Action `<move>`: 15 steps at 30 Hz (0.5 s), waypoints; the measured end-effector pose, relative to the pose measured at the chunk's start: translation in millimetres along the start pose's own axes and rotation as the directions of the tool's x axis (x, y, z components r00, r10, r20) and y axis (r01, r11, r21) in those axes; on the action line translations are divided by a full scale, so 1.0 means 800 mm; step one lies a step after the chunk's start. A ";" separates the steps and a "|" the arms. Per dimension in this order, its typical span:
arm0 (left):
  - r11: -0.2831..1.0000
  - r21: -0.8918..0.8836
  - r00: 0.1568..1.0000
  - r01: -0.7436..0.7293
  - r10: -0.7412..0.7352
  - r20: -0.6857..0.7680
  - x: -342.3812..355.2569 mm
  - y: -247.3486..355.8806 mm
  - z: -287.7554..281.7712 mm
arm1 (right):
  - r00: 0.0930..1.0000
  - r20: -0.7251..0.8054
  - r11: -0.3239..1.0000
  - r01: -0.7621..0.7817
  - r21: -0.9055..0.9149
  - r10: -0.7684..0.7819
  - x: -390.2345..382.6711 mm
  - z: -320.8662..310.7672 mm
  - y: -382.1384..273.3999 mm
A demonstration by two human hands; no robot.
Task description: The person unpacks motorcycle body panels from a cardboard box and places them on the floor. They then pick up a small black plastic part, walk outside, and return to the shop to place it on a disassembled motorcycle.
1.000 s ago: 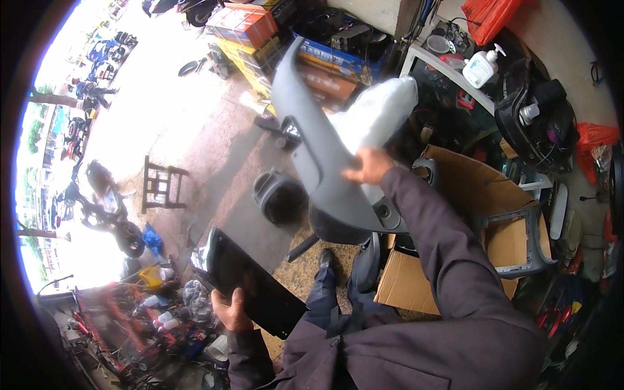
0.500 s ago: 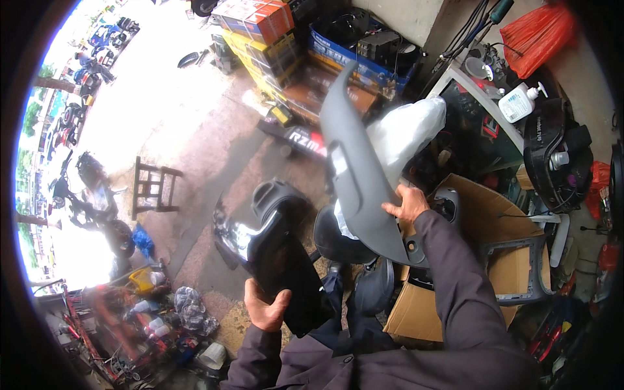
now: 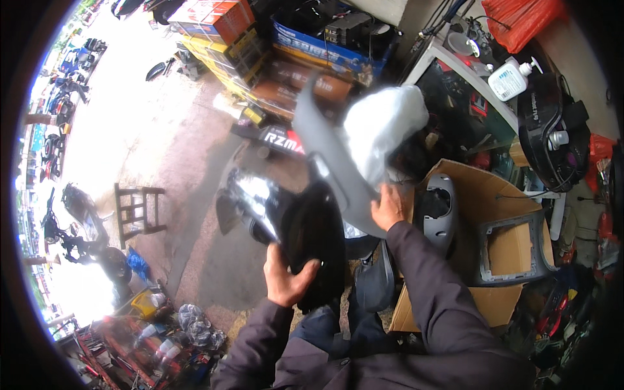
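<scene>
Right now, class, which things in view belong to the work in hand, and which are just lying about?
In hand:
- glossy black panel, held by the left hand
- curved grey panel, held by the right hand

Apparently just lying about:
- white pump bottle
- orange-red plastic bag
- blue plastic bag on the ground

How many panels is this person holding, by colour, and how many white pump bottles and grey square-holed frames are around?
Black panel: 1, left hand
Grey panel: 1, right hand
White pump bottle: 1
Grey frame: 1
Total: 4
</scene>
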State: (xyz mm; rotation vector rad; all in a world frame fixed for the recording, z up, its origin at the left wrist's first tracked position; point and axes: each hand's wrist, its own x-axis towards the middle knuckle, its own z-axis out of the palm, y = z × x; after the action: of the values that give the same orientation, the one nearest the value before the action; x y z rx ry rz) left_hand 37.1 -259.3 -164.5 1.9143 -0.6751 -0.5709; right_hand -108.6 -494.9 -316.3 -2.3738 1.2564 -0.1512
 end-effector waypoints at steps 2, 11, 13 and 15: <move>0.999 0.049 0.999 0.009 -0.010 0.031 0.025 -0.004 0.017 | 0.999 -0.038 0.985 0.033 0.170 -0.027 -0.035 -0.001 -0.007; 0.977 0.146 0.982 -0.153 0.134 0.130 0.185 -0.037 0.147 | 0.928 0.306 0.886 -0.314 0.342 0.211 -0.262 -0.052 0.013; 0.965 0.224 0.984 -0.133 0.103 0.144 0.210 -0.043 0.178 | 0.876 0.392 0.858 -0.412 0.306 0.281 -0.310 -0.062 0.031; 0.958 0.225 0.978 -0.179 0.148 0.149 0.231 -0.045 0.206 | 0.849 0.394 0.825 -0.481 0.298 0.353 -0.354 -0.067 0.048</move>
State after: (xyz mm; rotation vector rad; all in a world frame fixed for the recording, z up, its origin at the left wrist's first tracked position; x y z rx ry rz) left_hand 73.7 -477.6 -281.3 2.0286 -1.0158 -0.5330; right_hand -317.9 -303.0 -254.1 -1.6531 1.4029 0.1197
